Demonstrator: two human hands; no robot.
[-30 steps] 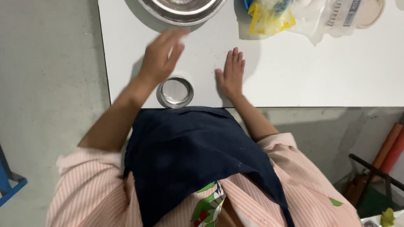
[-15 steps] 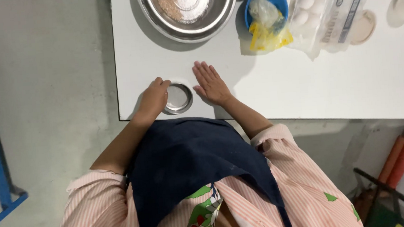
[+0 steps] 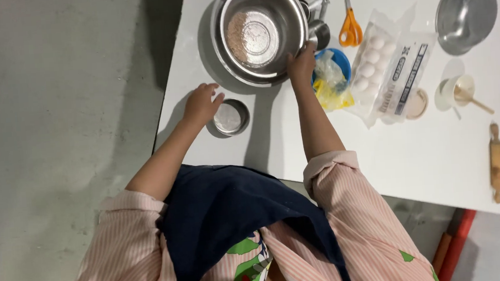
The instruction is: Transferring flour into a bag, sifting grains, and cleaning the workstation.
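Observation:
A large steel mixing bowl (image 3: 260,29) with a little pale powder in its bottom stands on the white table (image 3: 346,151). My right hand (image 3: 302,65) grips its near rim. A small round steel tin (image 3: 230,117) sits close to the table's left front edge. My left hand (image 3: 201,104) rests beside the tin, fingers curled against its left side. I wear a pink striped shirt and a dark blue apron.
Right of the bowl lie steel measuring cups (image 3: 316,22), orange scissors (image 3: 348,25), a blue bowl with a yellow bag (image 3: 332,77), an egg carton (image 3: 374,59), a steel lidded pot (image 3: 465,7), a cup with a wooden spoon (image 3: 460,91) and a rolling pin (image 3: 496,161).
My right hand has left the table beside the tin and reached up to the big bowl's rim. My left hand stays at the small tin. The view has shifted over the table.

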